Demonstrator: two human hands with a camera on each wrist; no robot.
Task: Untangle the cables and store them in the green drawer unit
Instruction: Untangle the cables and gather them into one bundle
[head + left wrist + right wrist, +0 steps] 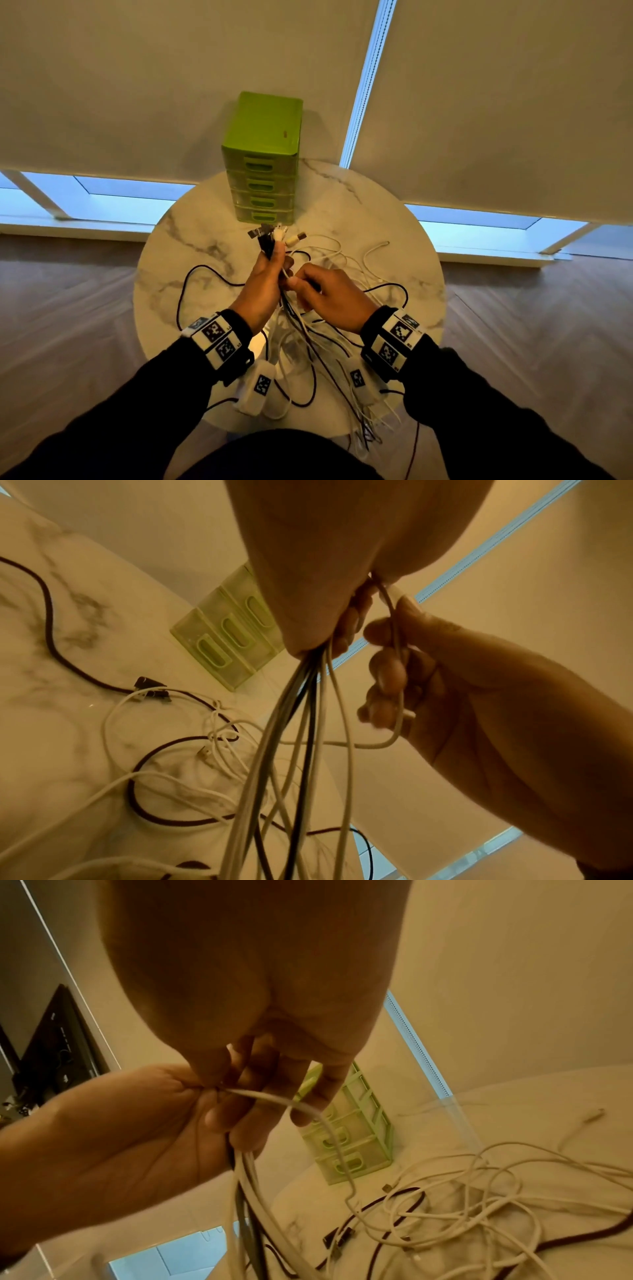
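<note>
We gather the cables (274,246) by their plug ends in our left hand (263,284), fisted round the bundle so the tails hang free, while our right hand (329,291) pinches one white cable (301,1104) to draw it out; the green drawer unit (262,150), drawers closed, waits behind on the worktop (394,240).

White and black cables (310,329) sprawl tangled — green drawer unit (262,161) upright behind, drawers closed.

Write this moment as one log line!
left hand: grips cable bundle | right hand: pinches white cable | drawers: closed
</note>
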